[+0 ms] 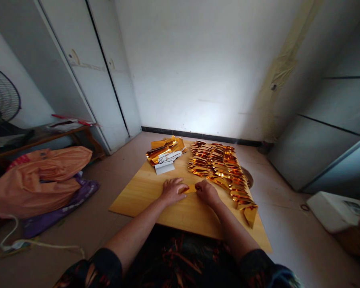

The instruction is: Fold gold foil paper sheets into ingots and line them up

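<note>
A small strip of gold foil paper [191, 189] lies low over the wooden board between my two hands. My left hand [173, 191] has its left end between thumb and fingers, with the other fingers bent over the board. At the right end, my right hand [208, 193] pinches the paper, its fingers curled in. Just beyond my left hand is a loose pile of gold foil sheets [168, 149] with white paper pieces [165, 167] at its front. Rows of folded gold foil pieces [219, 164] cover the right side, overlapping one another.
The wooden tabletop [135, 200] stands low before my lap. On the left are an orange cloth bundle [48, 172], a purple bag [69, 204], a white cable [48, 243] and a fan [1, 94]. A white box [337, 212] sits on the floor at right.
</note>
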`<state>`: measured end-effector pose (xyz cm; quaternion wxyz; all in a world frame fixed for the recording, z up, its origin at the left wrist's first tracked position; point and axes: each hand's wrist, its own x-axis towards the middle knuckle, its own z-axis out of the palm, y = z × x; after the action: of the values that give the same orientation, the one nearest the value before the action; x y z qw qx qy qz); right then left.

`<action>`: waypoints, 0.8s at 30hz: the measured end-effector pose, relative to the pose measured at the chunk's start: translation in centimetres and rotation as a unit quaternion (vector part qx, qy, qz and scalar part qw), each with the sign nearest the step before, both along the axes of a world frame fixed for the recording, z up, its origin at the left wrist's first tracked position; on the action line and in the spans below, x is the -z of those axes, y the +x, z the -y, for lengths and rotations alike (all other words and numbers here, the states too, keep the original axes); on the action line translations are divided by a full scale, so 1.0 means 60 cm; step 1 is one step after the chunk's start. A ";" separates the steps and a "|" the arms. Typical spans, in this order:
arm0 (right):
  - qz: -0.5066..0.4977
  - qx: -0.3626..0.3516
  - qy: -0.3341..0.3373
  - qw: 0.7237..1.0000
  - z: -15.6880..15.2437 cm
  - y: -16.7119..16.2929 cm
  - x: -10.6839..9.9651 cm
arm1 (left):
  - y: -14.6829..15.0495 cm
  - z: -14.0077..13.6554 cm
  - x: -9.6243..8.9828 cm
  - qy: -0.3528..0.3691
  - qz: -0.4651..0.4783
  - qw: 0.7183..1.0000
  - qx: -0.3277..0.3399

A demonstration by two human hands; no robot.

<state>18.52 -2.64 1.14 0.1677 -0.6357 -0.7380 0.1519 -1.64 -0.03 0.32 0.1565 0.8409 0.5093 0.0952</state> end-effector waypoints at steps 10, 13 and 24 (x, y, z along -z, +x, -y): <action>0.027 -0.002 -0.007 1.000 0.002 -0.003 -0.005 | 0.004 0.005 0.009 0.055 0.041 0.998 0.004; 0.048 -0.009 -0.011 0.999 0.003 -0.004 -0.004 | 0.008 0.003 0.014 0.080 0.062 0.995 0.013; 0.055 -0.027 -0.010 0.998 0.009 -0.006 -0.014 | 0.017 -0.001 0.021 0.141 0.103 0.983 0.054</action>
<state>18.15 -3.20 1.99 0.1163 -0.6248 -0.7613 0.1281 -0.63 0.01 -0.95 0.0931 0.8666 0.4256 0.2432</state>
